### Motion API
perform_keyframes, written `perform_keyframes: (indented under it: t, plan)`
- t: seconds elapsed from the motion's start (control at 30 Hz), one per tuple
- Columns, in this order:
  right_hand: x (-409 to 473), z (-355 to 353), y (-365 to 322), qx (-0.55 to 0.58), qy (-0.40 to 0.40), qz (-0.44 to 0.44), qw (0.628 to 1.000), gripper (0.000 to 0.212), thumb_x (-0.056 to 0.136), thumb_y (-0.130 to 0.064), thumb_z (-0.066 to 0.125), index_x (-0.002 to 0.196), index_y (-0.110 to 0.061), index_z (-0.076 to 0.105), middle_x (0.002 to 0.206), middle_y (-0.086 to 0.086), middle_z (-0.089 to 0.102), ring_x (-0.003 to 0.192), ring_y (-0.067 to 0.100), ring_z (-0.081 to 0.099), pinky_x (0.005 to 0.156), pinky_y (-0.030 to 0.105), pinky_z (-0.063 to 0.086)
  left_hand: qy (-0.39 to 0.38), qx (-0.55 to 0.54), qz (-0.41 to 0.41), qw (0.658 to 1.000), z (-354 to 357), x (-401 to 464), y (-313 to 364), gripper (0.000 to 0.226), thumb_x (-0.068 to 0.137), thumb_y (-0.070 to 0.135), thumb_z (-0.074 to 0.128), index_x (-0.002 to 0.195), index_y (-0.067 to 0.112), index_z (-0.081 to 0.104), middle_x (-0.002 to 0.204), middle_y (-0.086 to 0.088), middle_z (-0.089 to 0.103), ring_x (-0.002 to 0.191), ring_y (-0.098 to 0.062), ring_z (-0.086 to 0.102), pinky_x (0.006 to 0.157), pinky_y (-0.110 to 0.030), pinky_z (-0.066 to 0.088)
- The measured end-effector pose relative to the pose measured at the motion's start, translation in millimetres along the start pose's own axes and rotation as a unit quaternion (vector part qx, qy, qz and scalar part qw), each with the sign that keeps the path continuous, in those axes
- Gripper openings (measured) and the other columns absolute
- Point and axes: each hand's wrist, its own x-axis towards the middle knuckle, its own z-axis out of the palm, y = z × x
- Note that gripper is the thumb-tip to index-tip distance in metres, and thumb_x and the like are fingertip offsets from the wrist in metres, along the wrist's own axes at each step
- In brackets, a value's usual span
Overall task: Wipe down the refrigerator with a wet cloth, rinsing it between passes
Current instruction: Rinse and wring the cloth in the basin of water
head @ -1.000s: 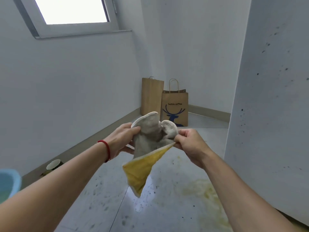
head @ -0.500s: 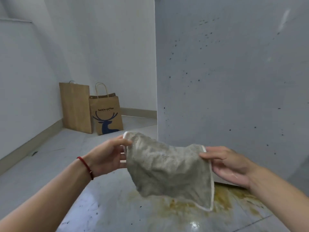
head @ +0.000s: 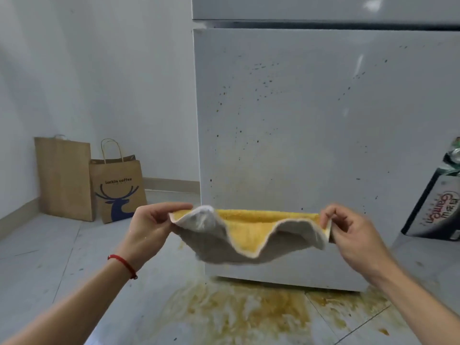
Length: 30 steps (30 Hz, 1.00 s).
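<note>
A cloth (head: 249,235), grey on one side and yellow on the other, hangs stretched between my hands in front of the refrigerator. My left hand (head: 151,227) pinches its left corner, and my right hand (head: 348,235) pinches its right corner. The white refrigerator (head: 311,120) fills the upper right; its lower door is speckled with dark spots and carries a faint yellowish smear low down. The cloth sags in folds, held just short of the door's lower part.
A yellow-brown spill (head: 236,312) spreads over the grey floor tiles below the refrigerator. Two paper bags (head: 117,188) lean against the wall at the back left. A dark printed box (head: 435,210) with bottles stands right of the refrigerator.
My view has swung right from the corner to face the refrigerator door. The cloth went from bunched to spread wide between both hands, yellow side now showing on top.
</note>
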Motion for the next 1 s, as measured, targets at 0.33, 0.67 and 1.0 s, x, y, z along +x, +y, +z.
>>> perform_keyframes:
  t: [0.33, 0.67, 1.0]
  plan:
    - [30, -21, -7, 0.008, 0.029, -0.038, 0.999, 0.021, 0.103, 0.003, 0.052, 0.1, -0.009, 0.07, 0.083, 0.008, 0.077, 0.071, 0.028, 0.074, 0.06, 0.028, 0.061, 0.011, 0.045, -0.011, 0.999, -16, 27, 25, 0.014, 0.087, -0.002, 0.074, 0.082, 0.01, 0.08, 0.075, -0.014, 0.075, 0.071, -0.03, 0.07, 0.069, -0.04, 0.058]
    - [28, -63, -26, 0.003, -0.056, -0.098, 0.994, 0.017, 0.086, -0.009, 0.071, 0.103, -0.007, 0.072, 0.087, 0.015, 0.075, 0.071, 0.029, 0.072, 0.069, 0.031, 0.063, -0.113, -0.074, -0.144, 0.98, -12, 48, 51, 0.022, 0.074, 0.015, 0.083, 0.09, 0.001, 0.08, 0.099, -0.02, 0.077, 0.086, -0.028, 0.075, 0.073, -0.032, 0.064]
    - [23, -69, -4, 0.116, -0.059, 0.089, 0.988, 0.025, 0.096, -0.025, 0.065, 0.115, -0.008, 0.068, 0.112, 0.014, 0.075, 0.103, 0.029, 0.073, 0.077, 0.042, 0.065, -0.2, -0.224, -0.264, 0.917, 7, 45, 32, 0.043, 0.085, 0.017, 0.075, 0.12, -0.006, 0.069, 0.126, -0.028, 0.066, 0.115, -0.039, 0.068, 0.087, -0.044, 0.06]
